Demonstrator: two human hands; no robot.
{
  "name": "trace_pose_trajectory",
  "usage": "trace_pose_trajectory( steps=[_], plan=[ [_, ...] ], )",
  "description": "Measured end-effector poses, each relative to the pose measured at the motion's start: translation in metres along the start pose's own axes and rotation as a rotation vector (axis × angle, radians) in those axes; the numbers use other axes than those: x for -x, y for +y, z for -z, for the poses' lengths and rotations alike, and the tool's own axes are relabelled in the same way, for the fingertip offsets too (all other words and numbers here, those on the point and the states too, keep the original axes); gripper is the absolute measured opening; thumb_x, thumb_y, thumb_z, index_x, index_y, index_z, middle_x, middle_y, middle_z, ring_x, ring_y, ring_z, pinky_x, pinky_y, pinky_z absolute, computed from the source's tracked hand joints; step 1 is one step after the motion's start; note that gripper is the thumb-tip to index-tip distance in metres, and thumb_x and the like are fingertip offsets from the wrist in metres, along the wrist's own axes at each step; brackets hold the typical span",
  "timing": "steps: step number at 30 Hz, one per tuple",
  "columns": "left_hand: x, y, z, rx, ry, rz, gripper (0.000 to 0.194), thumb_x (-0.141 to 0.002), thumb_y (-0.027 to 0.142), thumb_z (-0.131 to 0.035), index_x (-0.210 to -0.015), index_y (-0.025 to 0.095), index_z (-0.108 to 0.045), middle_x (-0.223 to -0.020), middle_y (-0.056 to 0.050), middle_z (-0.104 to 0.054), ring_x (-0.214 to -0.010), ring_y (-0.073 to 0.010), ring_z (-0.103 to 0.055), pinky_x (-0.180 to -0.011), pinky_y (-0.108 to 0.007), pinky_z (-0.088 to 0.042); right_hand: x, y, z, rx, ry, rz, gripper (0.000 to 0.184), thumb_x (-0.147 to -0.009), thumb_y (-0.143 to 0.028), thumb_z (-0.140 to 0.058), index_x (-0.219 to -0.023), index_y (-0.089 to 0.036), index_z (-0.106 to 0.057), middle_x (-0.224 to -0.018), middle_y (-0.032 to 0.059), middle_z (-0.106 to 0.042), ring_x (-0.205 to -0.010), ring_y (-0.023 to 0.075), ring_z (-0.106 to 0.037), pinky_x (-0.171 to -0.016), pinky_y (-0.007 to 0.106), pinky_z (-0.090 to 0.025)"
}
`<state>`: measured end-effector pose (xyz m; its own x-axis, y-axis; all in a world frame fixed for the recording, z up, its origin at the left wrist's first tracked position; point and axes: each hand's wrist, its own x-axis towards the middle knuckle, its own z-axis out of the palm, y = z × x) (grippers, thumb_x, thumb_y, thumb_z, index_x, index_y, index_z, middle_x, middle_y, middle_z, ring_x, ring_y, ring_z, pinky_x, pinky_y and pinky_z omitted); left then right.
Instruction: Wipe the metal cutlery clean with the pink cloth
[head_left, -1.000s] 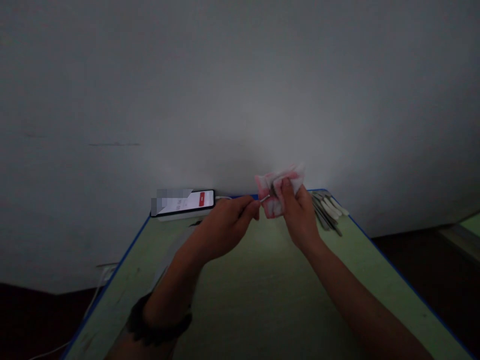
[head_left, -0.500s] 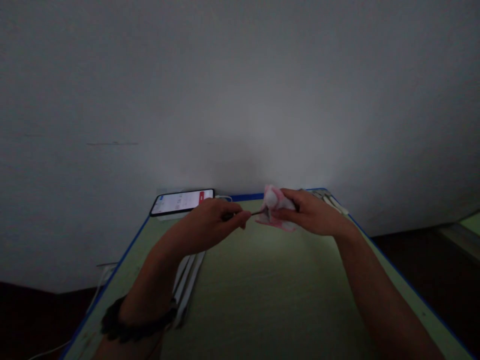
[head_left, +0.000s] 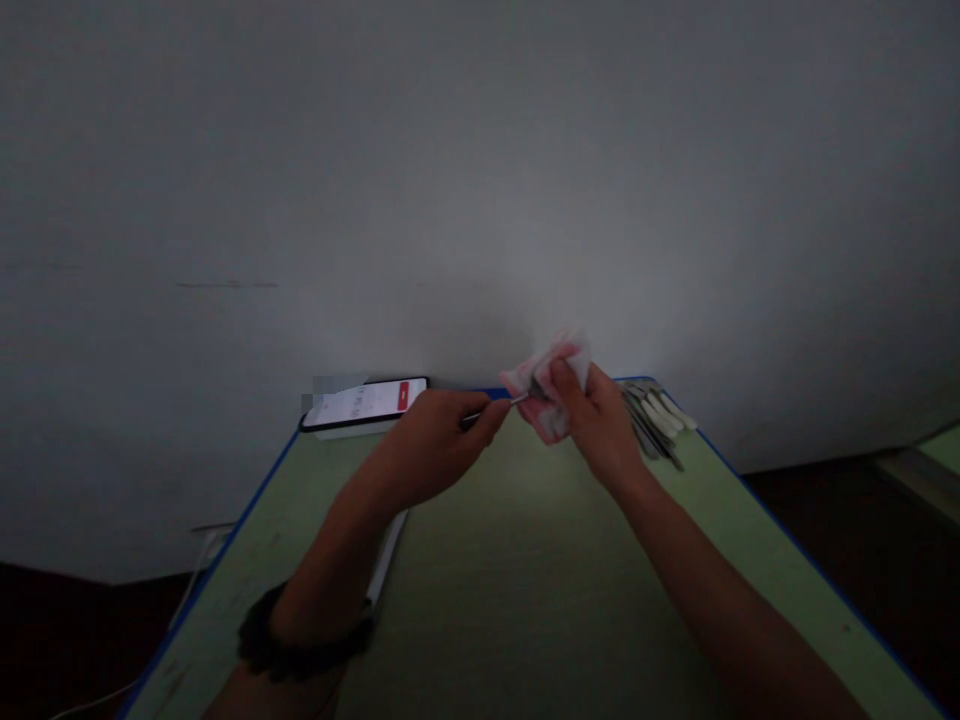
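My left hand point(head_left: 442, 440) is closed around the handle of a thin metal piece of cutlery point(head_left: 519, 399). Its far end goes into a crumpled pink-and-white cloth point(head_left: 551, 425), so I cannot tell whether it is a spoon or a fork. My right hand point(head_left: 600, 430) grips that cloth with the thumb pressed on top, wrapped about the utensil's end. Both hands are raised over the far part of the green table point(head_left: 525, 580). Beside the right hand lies a fanned pile of cutlery point(head_left: 656, 420), some with pale handles.
A phone point(head_left: 367, 400) with a lit screen rests on a white box point(head_left: 352, 432) at the back left. Partly hidden under my left forearm lies a long pale object point(head_left: 388, 560). The grey wall point(head_left: 480, 200) stands directly behind the table's blue edge point(head_left: 795, 540).
My right hand turned over the cloth and came down half a second ago, then swung back up with the thumb on top. The left hand keeps its hold on the utensil, shifting slightly.
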<state>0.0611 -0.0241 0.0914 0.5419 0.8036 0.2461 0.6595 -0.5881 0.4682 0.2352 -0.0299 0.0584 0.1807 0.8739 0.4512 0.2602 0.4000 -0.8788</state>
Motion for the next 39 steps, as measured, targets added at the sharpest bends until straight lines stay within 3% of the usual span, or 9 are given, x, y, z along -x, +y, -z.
trace_pose_trajectory(
  steps=[5,9,16,22,25,29,33,36,39],
  plan=[
    [-0.004,0.01,-0.011,-0.062,0.074,0.002,0.043,-0.087,0.039,-0.034,-0.056,0.015,-0.052,-0.042,0.006,-0.039,-0.042,-0.0068,-0.038,-0.047,-0.021,-0.024,0.004,0.008,-0.007,-0.087,0.132,-0.039,0.036,-0.083,-0.049,-0.039,-0.08,-0.016,-0.054,-0.07,0.0009,-0.055,-0.063,0.0115,-0.048,-0.056,0.022,-0.037],
    [-0.005,0.011,-0.016,-0.09,0.116,-0.019,0.044,-0.088,0.038,-0.033,-0.056,0.015,-0.053,-0.044,0.006,-0.044,-0.043,-0.0069,-0.041,-0.051,-0.022,-0.027,0.001,0.011,-0.002,-0.08,0.091,-0.048,0.035,-0.082,-0.048,-0.042,-0.085,-0.016,-0.055,-0.073,0.0021,-0.057,-0.064,0.0118,-0.05,-0.055,0.022,-0.037],
    [0.001,-0.002,0.001,-0.073,0.018,-0.025,0.044,-0.086,0.042,-0.035,-0.057,0.015,-0.055,-0.042,0.006,-0.039,-0.04,-0.0062,-0.037,-0.044,-0.02,-0.024,-0.008,0.0,0.022,0.058,-0.382,0.016,0.029,-0.083,-0.04,-0.044,-0.093,-0.016,-0.058,-0.081,0.0039,-0.062,-0.067,0.0131,-0.053,-0.059,0.024,-0.04],
    [0.004,-0.008,0.007,-0.002,-0.17,-0.016,0.044,-0.085,0.046,-0.037,-0.063,0.016,-0.06,-0.048,0.004,-0.048,-0.043,-0.0068,-0.041,-0.042,-0.018,-0.025,-0.011,-0.012,0.047,0.421,-0.676,0.158,0.027,-0.08,-0.037,-0.05,-0.097,-0.018,-0.06,-0.079,0.0019,-0.062,-0.065,0.0128,-0.051,-0.057,0.023,-0.035],
    [0.003,-0.007,0.007,0.0,-0.196,-0.029,0.043,-0.084,0.045,-0.038,-0.063,0.016,-0.06,-0.048,0.004,-0.048,-0.043,-0.0065,-0.041,-0.042,-0.018,-0.025,-0.012,-0.015,0.051,0.531,-0.721,0.209,0.027,-0.08,-0.037,-0.05,-0.099,-0.019,-0.06,-0.076,0.001,-0.061,-0.063,0.0121,-0.05,-0.055,0.022,-0.032],
    [0.004,-0.007,0.01,0.038,-0.146,-0.018,0.042,-0.085,0.043,-0.038,-0.059,0.015,-0.056,-0.046,0.005,-0.042,-0.042,-0.0059,-0.037,-0.042,-0.018,-0.025,-0.009,-0.018,0.044,0.483,-0.547,0.23,0.025,-0.08,-0.038,-0.051,-0.093,-0.018,-0.06,-0.07,-0.0006,-0.059,-0.058,0.0101,-0.047,-0.053,0.021,-0.03],
    [0.005,-0.008,0.011,0.06,-0.045,-0.023,0.043,-0.086,0.044,-0.036,-0.058,0.015,-0.052,-0.046,0.005,-0.038,-0.043,-0.0067,-0.035,-0.044,-0.019,-0.024,-0.002,-0.016,0.023,0.284,-0.219,0.156,0.026,-0.08,-0.041,-0.049,-0.083,-0.016,-0.058,-0.064,-0.0016,-0.055,-0.053,0.0088,-0.043,-0.049,0.021,-0.03],
    [0.003,-0.002,0.005,0.021,0.042,0.011,0.044,-0.086,0.043,-0.035,-0.056,0.015,-0.051,-0.045,0.005,-0.037,-0.043,-0.007,-0.034,-0.044,-0.02,-0.022,0.003,-0.006,0.003,0.069,0.018,0.072,0.029,-0.081,-0.042,-0.047,-0.077,-0.015,-0.056,-0.064,-0.0013,-0.053,-0.055,0.0088,-0.043,-0.05,0.02,-0.032],
    [-0.001,0.009,-0.011,-0.066,0.124,0.037,0.044,-0.087,0.04,-0.036,-0.055,0.015,-0.053,-0.044,0.005,-0.041,-0.043,-0.0078,-0.037,-0.045,-0.022,-0.022,0.006,0.011,-0.012,-0.141,0.134,-0.035,0.034,-0.081,-0.047,-0.043,-0.076,-0.015,-0.055,-0.065,-0.0007,-0.053,-0.056,0.0091,-0.044,-0.05,0.02,-0.034]
  ],
)
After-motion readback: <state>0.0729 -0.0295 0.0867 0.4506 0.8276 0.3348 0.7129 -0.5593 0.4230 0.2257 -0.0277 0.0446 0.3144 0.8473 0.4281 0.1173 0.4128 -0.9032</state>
